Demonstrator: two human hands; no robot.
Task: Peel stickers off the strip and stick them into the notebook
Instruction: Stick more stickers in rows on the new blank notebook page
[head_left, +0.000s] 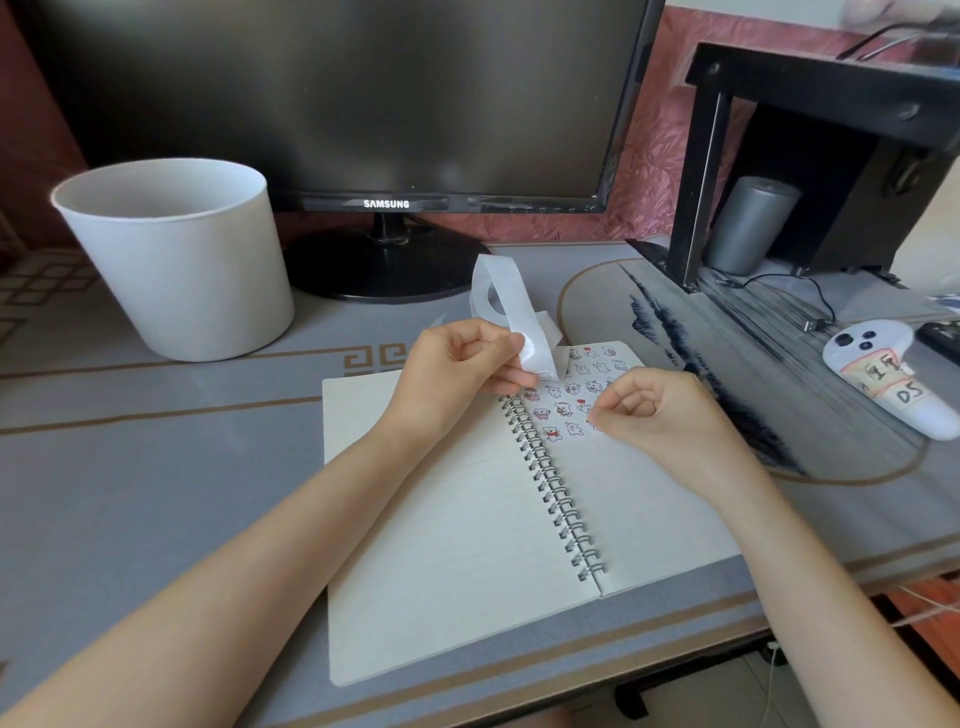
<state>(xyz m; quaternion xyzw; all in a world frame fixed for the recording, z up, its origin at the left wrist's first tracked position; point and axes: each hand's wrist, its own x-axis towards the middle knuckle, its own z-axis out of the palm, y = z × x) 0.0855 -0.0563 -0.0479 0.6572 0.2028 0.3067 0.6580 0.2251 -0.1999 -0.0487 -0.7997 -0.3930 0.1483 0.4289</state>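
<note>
The fingers (493, 347) of the left hand (452, 371) are curled and pinch the lower end of a long white paper backing strip (506, 304) just above the top of the wire spiral of the open, cream-paged spiral-bound notebook (457, 525). The strip curls upward into a loop beyond the notebook's far edge. The right hand (662, 413) hovers over the notebook's right page, its fingers (610, 415) curled, with thumb and forefinger tips closed together close to the paper. Whether a sticker sits between them cannot be told. Small cartoon stickers (563, 410) with red accents lie in rows on the upper part of that right page. The notebook lies flat on the grey patterned table (156, 441). A white plastic bucket (182, 270) stands beyond the notebook's left page, a black Samsung monitor (363, 104) behind it. A white handheld controller (883, 384) with handwritten labels lies well to the right of the notebook.
</note>
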